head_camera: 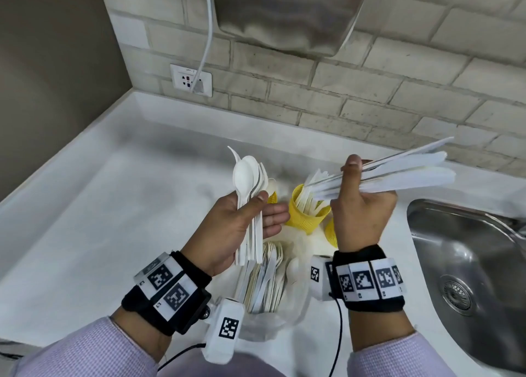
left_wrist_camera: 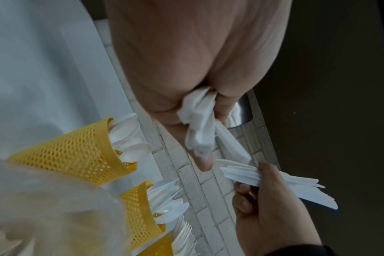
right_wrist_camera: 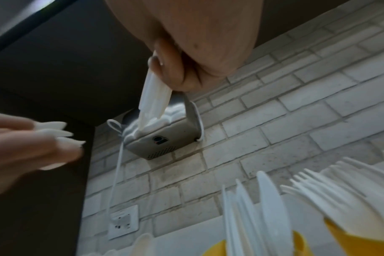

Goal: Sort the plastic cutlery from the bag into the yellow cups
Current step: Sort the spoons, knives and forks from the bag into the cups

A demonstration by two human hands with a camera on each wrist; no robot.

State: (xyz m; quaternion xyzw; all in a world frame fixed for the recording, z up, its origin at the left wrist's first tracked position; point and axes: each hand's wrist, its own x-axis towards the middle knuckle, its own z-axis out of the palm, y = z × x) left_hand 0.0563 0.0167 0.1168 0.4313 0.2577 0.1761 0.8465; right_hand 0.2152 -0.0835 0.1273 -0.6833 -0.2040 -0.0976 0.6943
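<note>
While the left hand (head_camera: 242,228) grips a bunch of spoons (head_camera: 250,189), the right hand (head_camera: 361,214) clutches knives (head_camera: 398,174) above yellow cups (head_camera: 306,214), the bag (head_camera: 270,300) lying on the surface (head_camera: 113,206).

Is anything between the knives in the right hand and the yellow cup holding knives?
Nothing visible. The right hand grips the knife bundle in the air just above the knife cup, whose mouth is open though partly filled with knives.

Cups (head_camera: 306,217) behind bag (head_camera: 264,288) on counter (head_camera: 113,206), sink (head_camera: 469,263) to right, outlet (head_camera: 190,80) on wall behind.
</note>
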